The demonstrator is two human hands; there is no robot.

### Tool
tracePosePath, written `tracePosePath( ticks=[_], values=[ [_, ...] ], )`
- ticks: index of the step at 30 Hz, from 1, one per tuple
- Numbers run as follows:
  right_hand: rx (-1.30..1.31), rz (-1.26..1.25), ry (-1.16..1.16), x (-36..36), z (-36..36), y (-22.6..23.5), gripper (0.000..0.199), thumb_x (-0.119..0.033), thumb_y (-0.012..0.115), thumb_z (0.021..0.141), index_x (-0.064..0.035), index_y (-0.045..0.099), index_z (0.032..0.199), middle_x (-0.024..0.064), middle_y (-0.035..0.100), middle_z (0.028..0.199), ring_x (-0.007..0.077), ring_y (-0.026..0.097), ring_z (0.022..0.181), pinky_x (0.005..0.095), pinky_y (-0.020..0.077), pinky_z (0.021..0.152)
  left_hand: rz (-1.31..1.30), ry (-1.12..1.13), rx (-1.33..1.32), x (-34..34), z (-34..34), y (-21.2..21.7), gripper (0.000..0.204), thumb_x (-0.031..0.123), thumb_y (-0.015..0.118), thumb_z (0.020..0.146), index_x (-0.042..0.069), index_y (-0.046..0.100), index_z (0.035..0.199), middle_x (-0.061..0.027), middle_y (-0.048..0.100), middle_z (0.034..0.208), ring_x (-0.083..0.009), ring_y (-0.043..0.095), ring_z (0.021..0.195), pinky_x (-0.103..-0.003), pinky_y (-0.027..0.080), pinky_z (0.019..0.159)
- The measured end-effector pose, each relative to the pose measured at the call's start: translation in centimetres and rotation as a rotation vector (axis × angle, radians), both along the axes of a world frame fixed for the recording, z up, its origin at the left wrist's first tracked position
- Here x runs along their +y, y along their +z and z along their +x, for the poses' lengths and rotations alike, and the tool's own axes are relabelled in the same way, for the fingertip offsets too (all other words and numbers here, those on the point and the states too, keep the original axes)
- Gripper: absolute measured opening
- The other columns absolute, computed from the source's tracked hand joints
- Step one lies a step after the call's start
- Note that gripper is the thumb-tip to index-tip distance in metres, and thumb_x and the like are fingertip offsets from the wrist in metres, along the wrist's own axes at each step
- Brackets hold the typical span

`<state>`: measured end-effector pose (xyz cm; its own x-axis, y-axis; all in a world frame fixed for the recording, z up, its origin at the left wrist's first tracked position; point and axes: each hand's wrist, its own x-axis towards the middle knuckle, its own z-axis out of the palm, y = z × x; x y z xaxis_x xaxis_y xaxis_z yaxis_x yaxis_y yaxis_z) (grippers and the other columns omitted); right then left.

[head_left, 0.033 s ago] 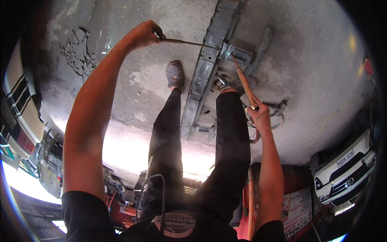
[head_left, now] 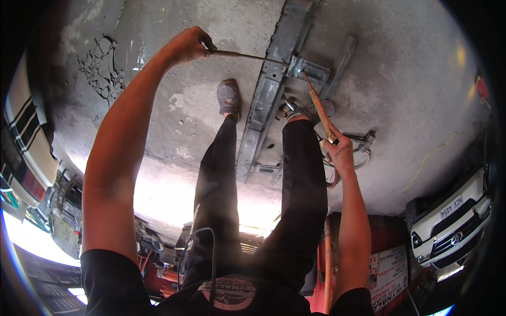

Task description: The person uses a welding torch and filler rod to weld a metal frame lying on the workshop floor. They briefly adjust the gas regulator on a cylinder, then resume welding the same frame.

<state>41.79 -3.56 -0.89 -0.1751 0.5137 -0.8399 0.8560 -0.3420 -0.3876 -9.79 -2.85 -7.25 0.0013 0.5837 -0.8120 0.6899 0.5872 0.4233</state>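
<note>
My left hand (head_left: 188, 46) is closed round the thick end of a long thin metal rod (head_left: 243, 55), held out to the right. Its far tip meets a small metal bracket (head_left: 317, 68) on the side of a long grey steel beam (head_left: 266, 100) lying on the floor. In my right hand (head_left: 341, 151) is a brass-coloured gas torch (head_left: 319, 108), gripped by its rear part. The torch's nozzle points at the bracket, close to the rod's tip, where a small bluish glow shows.
My shoe (head_left: 228, 97) stands left of the beam; my other foot is beside its right side. Hoses (head_left: 362, 158) lie near my right hand. Another steel strip (head_left: 342, 63) lies right of the bracket. Dark scraps (head_left: 103, 68) are at far left, a white vehicle (head_left: 450, 226) at right.
</note>
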Motion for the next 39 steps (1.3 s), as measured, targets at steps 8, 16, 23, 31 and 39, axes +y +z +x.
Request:
tracePosePath(
  ticks=[8, 16, 23, 31, 39],
  values=[
    [-0.024, -0.052, -0.027, 0.4, -1.2, -0.1, 0.061, -0.002, 0.072, 0.089, -0.0163, 0.061, 0.148, 0.0036, 0.064, 0.074, 0.0097, 0.057, 0.058, 0.0309, 0.0504, 0.058, 0.023, 0.014, -0.002, 0.2, -0.7, -0.5, 0.024, 0.008, 0.076, 0.079, 0.006, 0.082, 0.101, -0.0145, 0.073, 0.089, -0.0244, 0.068, 0.079, -0.037, 0.052, 0.071],
    [-0.040, -0.070, -0.026, 0.3, -1.3, 0.0, 0.062, -0.002, 0.072, 0.087, -0.0104, 0.061, 0.147, 0.0058, 0.069, 0.086, 0.0086, 0.055, 0.069, 0.0294, 0.0510, 0.066, -0.003, 0.022, -0.005, 0.3, -0.8, -0.8, 0.023, 0.009, 0.077, 0.078, 0.007, 0.082, 0.101, -0.0169, 0.075, 0.095, -0.0287, 0.071, 0.088, -0.040, 0.054, 0.079],
    [-0.040, -0.070, -0.030, 0.4, -1.4, 0.1, 0.062, -0.003, 0.072, 0.087, -0.0101, 0.061, 0.147, 0.0063, 0.071, 0.088, 0.0084, 0.054, 0.071, 0.0288, 0.0507, 0.068, 0.101, 0.024, -0.021, -0.3, -0.9, -1.4, 0.027, 0.006, 0.075, 0.078, 0.003, 0.081, 0.104, -0.0091, 0.071, 0.076, -0.0150, 0.061, 0.064, -0.032, 0.046, 0.057],
    [-0.050, -0.094, -0.017, 0.6, -1.3, 0.0, 0.063, -0.003, 0.072, 0.087, -0.0105, 0.060, 0.148, 0.0060, 0.071, 0.091, 0.0083, 0.054, 0.072, 0.0284, 0.0507, 0.068, 0.100, 0.023, -0.025, -0.5, -1.2, -1.9, 0.027, 0.006, 0.075, 0.078, 0.003, 0.081, 0.103, -0.0088, 0.071, 0.076, -0.0148, 0.061, 0.064, -0.032, 0.047, 0.057],
    [-0.031, -0.095, -0.045, 0.3, -1.2, 0.0, 0.063, -0.001, 0.072, 0.088, -0.0121, 0.060, 0.149, 0.0022, 0.068, 0.086, 0.0073, 0.053, 0.069, 0.0280, 0.0501, 0.064, 0.081, 0.032, -0.018, -0.5, -1.2, -1.9, 0.026, 0.005, 0.076, 0.078, 0.003, 0.081, 0.103, -0.0079, 0.071, 0.077, -0.0147, 0.061, 0.064, -0.031, 0.048, 0.058]
  ],
)
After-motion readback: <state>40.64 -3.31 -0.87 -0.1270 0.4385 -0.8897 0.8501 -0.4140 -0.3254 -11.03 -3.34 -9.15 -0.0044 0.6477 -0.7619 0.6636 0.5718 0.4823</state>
